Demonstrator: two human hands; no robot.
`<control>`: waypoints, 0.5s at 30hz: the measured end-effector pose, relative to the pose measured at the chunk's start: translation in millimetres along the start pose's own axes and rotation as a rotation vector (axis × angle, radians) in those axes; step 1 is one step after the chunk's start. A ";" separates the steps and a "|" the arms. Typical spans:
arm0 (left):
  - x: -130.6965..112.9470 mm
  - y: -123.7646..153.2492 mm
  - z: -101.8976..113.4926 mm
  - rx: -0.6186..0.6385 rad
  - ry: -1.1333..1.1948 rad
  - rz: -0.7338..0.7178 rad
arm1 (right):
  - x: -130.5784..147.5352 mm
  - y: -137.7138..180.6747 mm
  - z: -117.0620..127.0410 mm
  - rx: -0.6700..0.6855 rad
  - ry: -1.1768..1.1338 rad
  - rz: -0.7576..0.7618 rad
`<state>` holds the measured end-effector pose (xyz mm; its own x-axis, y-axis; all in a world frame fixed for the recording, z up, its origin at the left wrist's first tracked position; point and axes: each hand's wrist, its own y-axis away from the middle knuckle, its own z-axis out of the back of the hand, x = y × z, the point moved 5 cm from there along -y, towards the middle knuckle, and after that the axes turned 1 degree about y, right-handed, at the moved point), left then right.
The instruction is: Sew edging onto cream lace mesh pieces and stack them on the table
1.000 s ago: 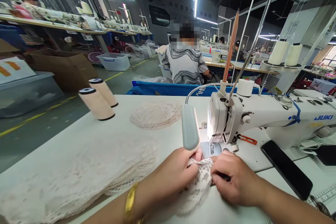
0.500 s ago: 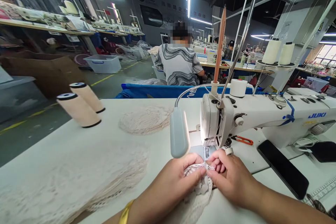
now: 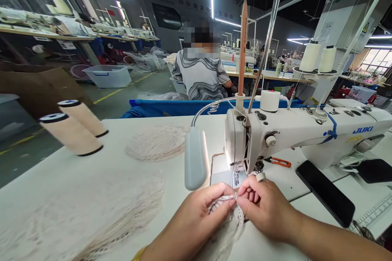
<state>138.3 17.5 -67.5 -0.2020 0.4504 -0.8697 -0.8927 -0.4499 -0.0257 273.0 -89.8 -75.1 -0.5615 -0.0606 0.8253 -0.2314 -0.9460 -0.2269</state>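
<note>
Both hands pinch a strip of white lace [image 3: 237, 217] just in front of the needle of a white sewing machine [image 3: 281, 126]. My left hand [image 3: 206, 212] is closed on the lace between thumb and forefinger, the fabric bunched against its palm. Fingertip to fingertip with it, my right hand [image 3: 265, 204] grips the lace edge, its other fingers curled. The rest of the lace hangs down toward the table's front, partly hidden by my left forearm. Behind the hands is the machine's presser foot [image 3: 236, 177], apart from the lace as far as I can see.
A grey lamp [image 3: 195, 159] hangs left of the needle. Lace piles [image 3: 157, 142] and two thread cones [image 3: 72, 134] stand on the table's left. To the right lie orange snips [image 3: 278, 162] and a black phone [image 3: 326, 193]. A person [image 3: 200, 71] sits ahead, back turned.
The whole view has shifted, so the machine and table things appear further left. My hands stay together at the lace, the fingertips pinching closer together.
</note>
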 end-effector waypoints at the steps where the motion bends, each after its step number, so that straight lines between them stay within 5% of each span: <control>1: 0.3 0.0 0.2 -0.006 0.006 -0.008 | -0.6 0.0 -0.3 0.003 -0.004 -0.019; 15: 16.0 -0.2 -2.8 -0.044 0.003 -0.049 | -0.3 -0.2 -0.5 -0.005 -0.046 -0.037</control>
<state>136.4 22.7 -82.9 -0.1569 0.4702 -0.8685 -0.8829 -0.4609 -0.0900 272.8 -89.5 -75.6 -0.5158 -0.0405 0.8558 -0.2554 -0.9462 -0.1987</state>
